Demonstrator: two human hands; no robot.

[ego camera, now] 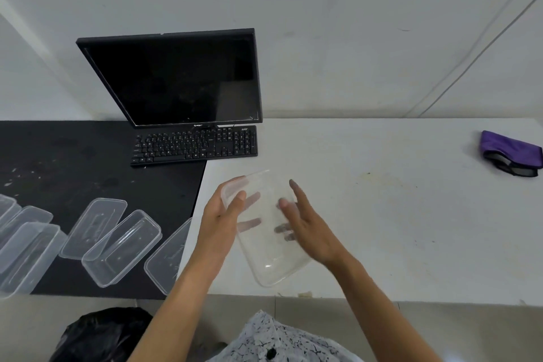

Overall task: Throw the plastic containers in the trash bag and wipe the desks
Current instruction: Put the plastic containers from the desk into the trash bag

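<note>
2 desks stood edge to edge against a pale wall. The white desk [382, 214] filled the right of the view, its top marked with small stains, and the black desk [73, 161] ran off to the left, flecked with light specks. A dark-screened monitor [182, 79] sat at the back of the black desk, with a black keyboard [194, 145] just in front of it, its right end reaching over the seam onto the white desk. On the floor below the black desk's near edge lay a crumpled black trash bag [100, 335], just beside the person's patterned white shirt [279, 341].

A row of loose containers [122, 247], all clear plastic, lay tilted across the front of the black desk, several overlapping at the far left and 1 partly hidden behind the left forearm. A purple cloth [511, 153] with a dark trim lay bunched near the white desk's far right edge, well apart from everything else.

Over the white desk's near left corner, the person held 1 clear container [264, 258] between both hands. The left hand [220, 217] gripped its far corner, thumb hooked over the rim and fingers showing through the plastic underneath. The right hand [308, 226], slightly blurred, lay against the opposite side with fingers spread and mostly straight, touching the plastic rather than closing round it.
</note>
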